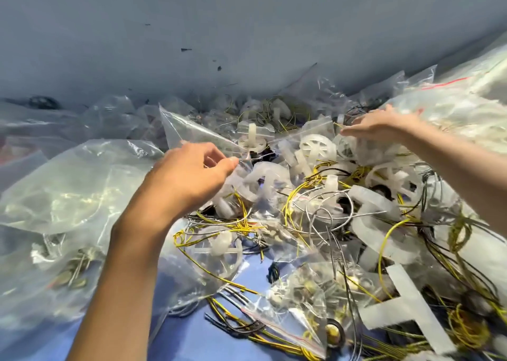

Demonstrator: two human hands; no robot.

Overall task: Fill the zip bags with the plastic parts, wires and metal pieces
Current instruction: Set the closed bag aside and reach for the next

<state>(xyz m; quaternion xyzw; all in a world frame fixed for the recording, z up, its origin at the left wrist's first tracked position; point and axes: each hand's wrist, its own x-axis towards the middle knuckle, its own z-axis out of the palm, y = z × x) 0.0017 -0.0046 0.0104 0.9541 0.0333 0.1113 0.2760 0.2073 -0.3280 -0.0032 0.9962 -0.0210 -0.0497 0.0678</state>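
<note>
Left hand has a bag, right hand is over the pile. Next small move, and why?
Probably lower the right hand onto the white plastic wheel near its fingertips and grip it. The left hand pinches the clear zip bag by its edge, while the right hand's fingers are straight and hold nothing.

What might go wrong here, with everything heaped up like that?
The yellow wires are tangled through the white plastic parts, so lifting one piece may drag others along. The left hand only pinches the clear zip bag by its edge, so it might slip during filling.
</note>
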